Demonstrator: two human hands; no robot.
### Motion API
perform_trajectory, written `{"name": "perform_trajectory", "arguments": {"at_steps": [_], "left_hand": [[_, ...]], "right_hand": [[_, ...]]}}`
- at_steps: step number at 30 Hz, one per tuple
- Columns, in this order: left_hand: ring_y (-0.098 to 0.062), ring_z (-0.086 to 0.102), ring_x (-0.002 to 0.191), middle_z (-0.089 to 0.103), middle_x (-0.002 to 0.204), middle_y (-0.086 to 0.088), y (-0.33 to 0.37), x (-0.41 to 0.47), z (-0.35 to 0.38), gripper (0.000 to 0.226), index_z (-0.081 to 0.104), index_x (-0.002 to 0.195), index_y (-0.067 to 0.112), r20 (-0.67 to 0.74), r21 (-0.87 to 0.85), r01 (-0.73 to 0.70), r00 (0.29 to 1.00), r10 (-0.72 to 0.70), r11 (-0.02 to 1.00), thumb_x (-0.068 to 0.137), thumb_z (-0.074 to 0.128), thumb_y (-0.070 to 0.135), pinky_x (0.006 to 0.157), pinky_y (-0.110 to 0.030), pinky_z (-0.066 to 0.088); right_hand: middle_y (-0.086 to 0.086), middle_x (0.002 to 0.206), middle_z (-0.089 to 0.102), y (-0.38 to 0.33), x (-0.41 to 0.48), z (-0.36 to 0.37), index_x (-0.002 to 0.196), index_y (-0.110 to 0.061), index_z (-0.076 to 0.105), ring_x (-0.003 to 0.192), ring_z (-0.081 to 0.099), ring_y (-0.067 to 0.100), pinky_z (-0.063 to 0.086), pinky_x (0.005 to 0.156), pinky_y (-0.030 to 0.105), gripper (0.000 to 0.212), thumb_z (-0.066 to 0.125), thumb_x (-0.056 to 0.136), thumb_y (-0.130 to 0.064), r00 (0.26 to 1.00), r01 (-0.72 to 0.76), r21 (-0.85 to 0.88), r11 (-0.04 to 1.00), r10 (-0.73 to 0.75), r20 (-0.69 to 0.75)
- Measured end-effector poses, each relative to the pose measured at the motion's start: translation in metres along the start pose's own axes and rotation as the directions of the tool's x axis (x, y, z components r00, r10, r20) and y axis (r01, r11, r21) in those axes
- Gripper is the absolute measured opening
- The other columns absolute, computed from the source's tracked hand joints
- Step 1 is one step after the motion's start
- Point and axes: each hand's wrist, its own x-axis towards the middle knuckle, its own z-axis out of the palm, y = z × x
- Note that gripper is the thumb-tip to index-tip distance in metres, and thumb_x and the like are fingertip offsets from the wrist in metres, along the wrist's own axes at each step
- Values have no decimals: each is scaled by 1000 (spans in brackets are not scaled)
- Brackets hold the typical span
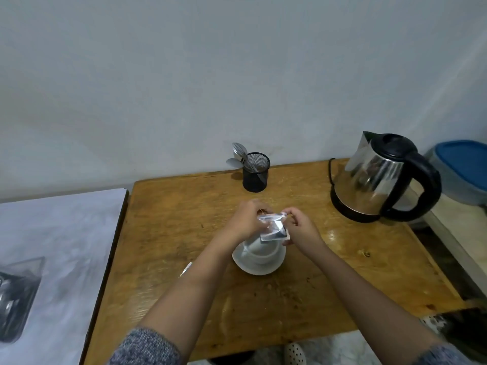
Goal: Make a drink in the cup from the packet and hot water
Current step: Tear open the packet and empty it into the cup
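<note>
Your left hand [247, 219] and right hand [300, 227] both pinch the packet's [272, 227] top edge directly above the cup [261, 252], probably so that spilled powder falls inside.

Grey-blue marled knit sleeves [147, 347] pushed up; forearms bare.

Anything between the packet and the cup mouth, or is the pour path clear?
Nothing visible blocks it. The packet, held by the left hand and right hand, hangs directly over the cup on its saucer.
</note>
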Motion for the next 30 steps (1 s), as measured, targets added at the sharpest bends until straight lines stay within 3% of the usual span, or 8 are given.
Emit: {"name": "perform_trajectory", "arguments": {"at_steps": [3,7,13,19,23,27,30], "left_hand": [[-20,59,92,66,100,-8,-5,-4,9,18,72,96,11,-68,0,5,998,-5,1000,79,68,14,83,-34,51],[-18,58,85,67,92,-9,-16,-16,13,12,74,88,7,-101,-34,7,995,-10,999,80,68,15,74,-27,47],[-5,51,66,61,77,0,-34,-36,18,11,72,85,3,-141,-135,91,984,-110,987,77,70,10,64,-19,42],[-10,53,65,64,75,-7,-40,-44,16,10,71,87,6,-110,-150,142,981,-160,978,78,68,8,61,-23,43],[-14,57,69,67,79,-8,-38,-44,10,12,72,90,7,-58,-82,128,989,-133,988,81,66,13,64,-30,47],[-11,48,57,59,61,-2,-39,-43,4,13,66,70,8,-39,-10,128,991,-128,992,82,64,14,59,-33,40],[-13,51,62,58,66,0,-35,-44,2,10,70,81,10,-62,52,96,994,-93,994,84,61,14,60,-30,42]], "right_hand": [[7,76,58,-1,4,-1,92,-16,57,66,55,19,46,52,30,18,40,94,-11,993,117,-250,961,-110,44],[6,79,60,-4,6,0,93,-15,60,70,56,23,46,60,39,19,41,93,-15,966,255,-463,849,-198,168],[11,83,65,-12,6,3,88,-6,66,74,56,23,46,66,39,17,49,88,-10,919,374,-528,763,-230,319],[11,90,67,-30,11,11,89,-5,68,76,58,23,47,64,33,21,47,84,-4,912,366,-661,655,-114,393],[10,94,68,-33,17,18,91,-10,68,84,63,24,52,70,34,18,53,83,-3,920,331,-723,606,-37,390],[10,88,68,-33,17,13,86,-10,69,76,62,24,47,60,32,18,53,82,-3,921,330,-707,626,-48,387],[13,86,68,-35,17,12,79,-7,67,68,56,21,42,58,30,17,51,84,-3,923,335,-719,608,-58,381]]}}
